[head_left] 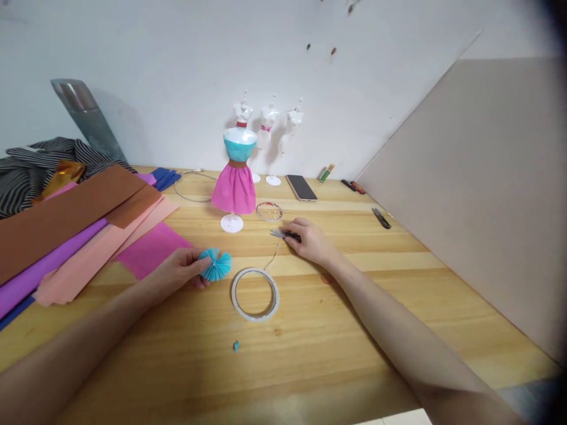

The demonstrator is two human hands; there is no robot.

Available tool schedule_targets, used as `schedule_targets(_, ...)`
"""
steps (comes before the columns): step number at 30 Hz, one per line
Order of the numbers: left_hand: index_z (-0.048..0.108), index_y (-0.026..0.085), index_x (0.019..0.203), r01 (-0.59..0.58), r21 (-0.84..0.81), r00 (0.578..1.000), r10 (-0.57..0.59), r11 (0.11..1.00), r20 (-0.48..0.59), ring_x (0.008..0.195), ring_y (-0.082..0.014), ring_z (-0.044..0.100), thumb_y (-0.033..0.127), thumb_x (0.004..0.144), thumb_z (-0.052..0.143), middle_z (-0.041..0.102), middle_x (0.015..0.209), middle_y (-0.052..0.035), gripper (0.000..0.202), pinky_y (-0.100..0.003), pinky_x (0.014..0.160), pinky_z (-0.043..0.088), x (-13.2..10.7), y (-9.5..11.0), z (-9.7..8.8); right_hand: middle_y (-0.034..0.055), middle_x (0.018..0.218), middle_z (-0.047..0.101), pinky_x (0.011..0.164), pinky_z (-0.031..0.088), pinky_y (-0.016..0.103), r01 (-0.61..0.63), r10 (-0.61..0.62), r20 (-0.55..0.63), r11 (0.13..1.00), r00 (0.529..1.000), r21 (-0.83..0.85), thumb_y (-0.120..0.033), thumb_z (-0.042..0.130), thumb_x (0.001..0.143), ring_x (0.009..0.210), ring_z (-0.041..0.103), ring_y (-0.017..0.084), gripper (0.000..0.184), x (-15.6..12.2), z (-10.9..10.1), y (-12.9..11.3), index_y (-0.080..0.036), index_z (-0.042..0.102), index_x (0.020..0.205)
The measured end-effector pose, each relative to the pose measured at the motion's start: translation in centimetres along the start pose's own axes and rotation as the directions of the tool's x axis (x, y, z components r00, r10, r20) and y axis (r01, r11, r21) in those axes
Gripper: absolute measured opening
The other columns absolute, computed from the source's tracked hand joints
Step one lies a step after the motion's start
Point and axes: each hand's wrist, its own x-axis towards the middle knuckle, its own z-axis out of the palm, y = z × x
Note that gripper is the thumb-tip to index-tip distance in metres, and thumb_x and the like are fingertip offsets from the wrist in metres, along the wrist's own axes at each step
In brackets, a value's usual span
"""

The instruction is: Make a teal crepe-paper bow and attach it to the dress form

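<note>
My left hand (188, 267) pinches a blue pleated paper bow (218, 265) between thumb and fingers, held just above the table. Farther right, my right hand (308, 241) is closed over the black handle of small snips (283, 235), whose metal blades point left at the tabletop. Between the hands and nearer to me lies a roll of white tape (234, 302), with a thin strand (273, 256) trailing from its back edge. Beyond them stands a mini dress form (239, 150) on a white round base, wearing a blue top, brown waistband and pink gathered skirt.
Coloured paper sheets (66, 218) pile up at left, by a striped cloth (26, 177) and a bottle (88, 115). At the back are two bare-looking forms (295, 121), a phone (302, 188) and a clear ring (269, 203). Another pair of snips (381, 218) lies right.
</note>
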Motion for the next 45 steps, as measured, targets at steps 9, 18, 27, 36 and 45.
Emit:
schedule_targets(9, 0.055, 0.016, 0.068, 0.069, 0.118, 0.989, -0.052, 0.991, -0.14, 0.041, -0.0074, 0.048, 0.049, 0.079, 0.055, 0.057, 0.054, 0.0016, 0.035, -0.018, 0.04, 0.036, 0.4, -0.1, 0.8, 0.0119, 0.096, 0.063, 0.078, 0.047, 0.032, 0.023, -0.019, 0.073, 0.999, 0.997, -0.046, -0.016, 0.052, 0.089, 0.087, 0.06, 0.022, 0.026, 0.2, -0.3, -0.5, -0.017, 0.068, 0.109)
schedule_targets(18, 0.025, 0.01, 0.144, 0.05, 0.274, 0.968, 0.021, 0.96, -0.249, 0.039, -0.0128, 0.046, 0.044, 0.082, 0.051, 0.051, 0.048, 0.0079, 0.076, -0.021, 0.041, 0.034, 0.4, 1.0, 1.8, 0.0085, 0.092, 0.061, 0.07, 0.045, 0.027, -0.056, 0.056, 0.023, 0.998, 0.998, -0.012, -0.012, 0.045, 0.091, 0.073, 0.058, 0.017, 0.031, 0.3, 0.2, -0.2, -0.02, 0.065, 0.113)
schedule_targets(27, 0.063, 0.017, 0.116, 0.02, 0.552, 0.864, 0.263, 0.834, -0.429, 0.052, -0.016, 0.046, 0.042, 0.08, 0.055, 0.048, 0.053, 0.0031, 0.044, -0.027, 0.055, 0.029, -1.3, 1.6, 2.0, 0.0066, 0.086, 0.064, 0.071, 0.048, 0.028, -0.1, 0.108, -0.07, 0.989, 0.992, 0.114, -0.01, 0.043, 0.089, 0.078, 0.061, 0.017, 0.025, 0.7, -1.3, -2.6, -0.018, 0.067, 0.094)
schedule_targets(36, 0.067, 0.017, 0.108, -0.103, -0.127, 0.981, 0.079, 0.986, -0.178, 0.065, -0.0131, 0.053, 0.038, 0.062, 0.071, 0.062, 0.087, -0.0044, 0.051, -0.025, 0.053, 0.044, -1.6, 3.0, 5.7, 0.0071, 0.087, 0.06, 0.064, 0.051, 0.029, 0.322, -0.259, -0.204, 0.858, 0.944, 0.4, -0.007, 0.042, 0.091, 0.078, 0.059, 0.017, 0.032, -0.8, -3.9, -12.1, -0.022, 0.063, 0.111)
schedule_targets(45, 0.057, 0.017, 0.059, -0.003, -0.239, 0.991, -0.03, 0.971, -0.131, 0.046, -0.0093, 0.048, 0.042, 0.063, 0.066, 0.055, 0.051, 0.0013, 0.027, -0.023, 0.045, 0.039, -1.9, 2.3, 6.5, 0.0069, 0.087, 0.058, 0.06, 0.052, 0.026, 0.374, -0.32, -0.196, 0.833, 0.927, 0.408, -0.003, 0.042, 0.09, 0.075, 0.059, 0.015, 0.036, -1.7, -2.5, -13.1, -0.022, 0.062, 0.114)
